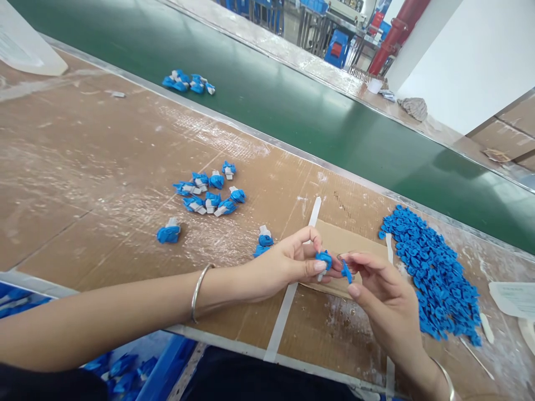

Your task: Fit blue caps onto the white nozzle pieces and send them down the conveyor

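Two pinches, close together: blue-and-grey part (324, 258) in fingers of left hand (288, 263), small blue piece (346, 272) in right hand (387, 295). Right of the grip, heaped blue pieces (432, 267); left of it, scattered blue-and-grey parts (213, 199).

Place: workshop, factory assembly-line type. Evidence: a scuffed, cardboard-covered surface (125, 133) is lying beneath the fingers (308, 270); a green conveyor belt (284, 111) is stretching beyond them; a heap of small, matching blue parts (434, 267) is resting to their right; batches of blue-and-grey pieces (212, 199) are sitting to their left; a thick red pipe (393, 42) and metal-framed stands (309, 28) are standing far beyond the fingers.
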Motion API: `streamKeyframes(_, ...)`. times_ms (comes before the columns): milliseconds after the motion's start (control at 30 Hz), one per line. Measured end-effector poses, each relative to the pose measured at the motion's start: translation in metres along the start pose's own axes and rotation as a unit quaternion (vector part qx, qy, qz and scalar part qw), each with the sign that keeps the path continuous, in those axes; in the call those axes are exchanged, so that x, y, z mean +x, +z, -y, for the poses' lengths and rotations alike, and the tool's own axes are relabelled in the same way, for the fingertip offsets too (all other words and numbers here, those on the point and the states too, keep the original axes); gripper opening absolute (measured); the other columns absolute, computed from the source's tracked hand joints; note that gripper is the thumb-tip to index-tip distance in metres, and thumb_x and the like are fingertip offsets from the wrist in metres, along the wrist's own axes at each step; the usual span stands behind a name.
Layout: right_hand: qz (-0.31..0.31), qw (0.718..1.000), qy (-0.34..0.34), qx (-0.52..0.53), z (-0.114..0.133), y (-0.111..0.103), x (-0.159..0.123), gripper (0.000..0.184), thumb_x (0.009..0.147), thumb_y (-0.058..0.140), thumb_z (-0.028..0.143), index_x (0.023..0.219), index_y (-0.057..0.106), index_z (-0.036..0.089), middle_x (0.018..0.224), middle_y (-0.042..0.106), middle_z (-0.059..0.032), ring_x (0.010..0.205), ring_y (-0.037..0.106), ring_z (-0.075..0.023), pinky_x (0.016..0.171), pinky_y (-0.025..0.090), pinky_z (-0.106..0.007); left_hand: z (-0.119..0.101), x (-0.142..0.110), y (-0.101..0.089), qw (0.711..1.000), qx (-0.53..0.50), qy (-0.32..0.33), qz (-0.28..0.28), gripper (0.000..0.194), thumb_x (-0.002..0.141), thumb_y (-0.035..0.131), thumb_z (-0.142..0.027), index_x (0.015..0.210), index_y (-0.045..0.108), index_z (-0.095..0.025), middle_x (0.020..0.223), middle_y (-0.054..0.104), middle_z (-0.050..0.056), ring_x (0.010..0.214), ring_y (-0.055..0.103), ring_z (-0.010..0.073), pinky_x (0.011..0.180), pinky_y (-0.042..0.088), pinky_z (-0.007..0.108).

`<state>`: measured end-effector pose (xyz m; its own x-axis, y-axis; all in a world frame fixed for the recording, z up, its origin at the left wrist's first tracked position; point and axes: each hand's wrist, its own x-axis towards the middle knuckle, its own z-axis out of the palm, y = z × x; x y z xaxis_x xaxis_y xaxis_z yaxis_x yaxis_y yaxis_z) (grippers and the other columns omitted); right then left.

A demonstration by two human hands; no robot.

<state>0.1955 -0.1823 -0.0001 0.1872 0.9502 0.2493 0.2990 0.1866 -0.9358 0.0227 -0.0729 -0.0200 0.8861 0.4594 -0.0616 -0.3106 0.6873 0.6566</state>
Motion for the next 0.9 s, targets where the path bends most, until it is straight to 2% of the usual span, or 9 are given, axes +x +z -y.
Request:
streamKeyframes(133, 0.011, 0.997, -0.062, -0.052, 0.001, 0.010, -0.002, 0.033, 0.087, 0.071, 0.020, 0.117, 0.066, 0.031, 0.109, 0.072, -0.0040, 0.104, 0.067, -0.0192, 0.086, 0.059, -0.034, 0.007, 0.001, -0.002, 1.000, 0.006, 0.028, 0.009, 0.034, 0.078, 0.083, -0.023, 0.084, 0.050, -0.018, 0.082, 0.070, -0.003, 0.082, 0.070, 0.0124, 0.076, 0.049, 0.025)
streamKeyframes(300, 0.010, 0.993, -0.086, -0.074, 0.003, 0.014, 0.000, 0.029, 0.087, 0.071, 0.017, 0.113, 0.067, 0.029, 0.108, 0.073, -0.0042, 0.104, 0.068, -0.0199, 0.086, 0.059, -0.035, 0.006, 0.000, -0.001, 0.999, 0.019, 0.032, 0.016, 0.032, 0.075, 0.084, -0.018, 0.082, 0.053, -0.016, 0.078, 0.071, -0.003, 0.072, 0.066, 0.0070, 0.068, 0.048, 0.019)
streamKeyframes(400, 0.005, 0.984, -0.131, -0.118, 0.005, 0.014, 0.004, 0.025, 0.087, 0.070, 0.015, 0.108, 0.068, 0.027, 0.107, 0.073, -0.0052, 0.100, 0.070, -0.0198, 0.083, 0.059, -0.035, 0.004, 0.000, 0.000, 0.999, 0.027, 0.024, 0.015, 0.031, 0.073, 0.085, -0.016, 0.086, 0.057, -0.016, 0.078, 0.071, -0.004, 0.069, 0.065, 0.0050, 0.066, 0.049, 0.016)
streamKeyframes(533, -0.012, 0.944, -0.242, -0.224, 0.004, 0.017, 0.003, 0.031, 0.085, 0.066, 0.003, 0.107, 0.069, 0.025, 0.104, 0.074, -0.0056, 0.098, 0.067, -0.0193, 0.084, 0.058, -0.035, 0.000, -0.002, 0.000, 1.000, 0.026, -0.001, 0.006, 0.042, 0.072, 0.086, -0.017, 0.103, 0.058, -0.020, 0.081, 0.074, -0.003, 0.068, 0.068, 0.0076, 0.068, 0.053, 0.019)
streamKeyframes(633, -0.011, 0.901, -0.291, -0.322, 0.002, 0.023, -0.006, 0.042, 0.085, 0.068, 0.006, 0.125, 0.063, 0.021, 0.113, 0.073, -0.0090, 0.106, 0.063, -0.0228, 0.089, 0.056, -0.039, -0.004, -0.004, 0.002, 0.999, 0.034, -0.010, -0.013, 0.047, 0.074, 0.084, -0.018, 0.112, 0.058, -0.021, 0.080, 0.074, -0.002, 0.069, 0.069, 0.0091, 0.069, 0.055, 0.021)
streamKeyframes(700, -0.001, 0.880, -0.294, -0.374, 0.002, 0.027, -0.012, 0.055, 0.087, 0.070, 0.017, 0.139, 0.053, 0.016, 0.122, 0.070, -0.0129, 0.111, 0.061, -0.0257, 0.092, 0.054, -0.042, -0.007, -0.005, 0.003, 0.998, 0.049, -0.004, -0.027, 0.044, 0.076, 0.082, -0.016, 0.114, 0.059, -0.021, 0.079, 0.073, -0.003, 0.071, 0.068, 0.0084, 0.070, 0.055, 0.019)
streamKeyframes(767, 0.025, 0.880, -0.283, -0.380, 0.005, 0.027, -0.012, 0.060, 0.090, 0.068, 0.026, 0.144, 0.046, 0.014, 0.129, 0.067, -0.0145, 0.118, 0.059, -0.0268, 0.095, 0.053, -0.043, -0.012, -0.006, 0.005, 0.996, 0.080, 0.004, -0.028, 0.041, 0.076, 0.079, -0.014, 0.112, 0.060, -0.021, 0.081, 0.072, -0.003, 0.074, 0.068, 0.0084, 0.072, 0.055, 0.019)
streamKeyframes(833, 0.078, 0.895, -0.267, -0.350, 0.006, 0.016, -0.004, 0.053, 0.095, 0.060, 0.031, 0.144, 0.045, 0.019, 0.133, 0.065, -0.0112, 0.123, 0.057, -0.0254, 0.099, 0.052, -0.044, -0.020, -0.008, 0.007, 0.989, 0.145, 0.015, -0.011, 0.038, 0.077, 0.076, -0.014, 0.111, 0.061, -0.022, 0.087, 0.073, -0.002, 0.078, 0.070, 0.0111, 0.074, 0.056, 0.023)
streamKeyframes(900, 0.102, 0.908, -0.236, -0.332, 0.000, -0.007, 0.011, 0.040, 0.099, 0.052, 0.031, 0.139, 0.051, 0.026, 0.132, 0.065, -0.0062, 0.123, 0.059, -0.0225, 0.098, 0.054, -0.042, -0.033, -0.010, 0.006, 0.958, 0.281, 0.049, -0.009, 0.028, 0.080, 0.072, -0.018, 0.106, 0.062, -0.021, 0.092, 0.073, 0.000, 0.080, 0.070, 0.0145, 0.075, 0.056, 0.027)
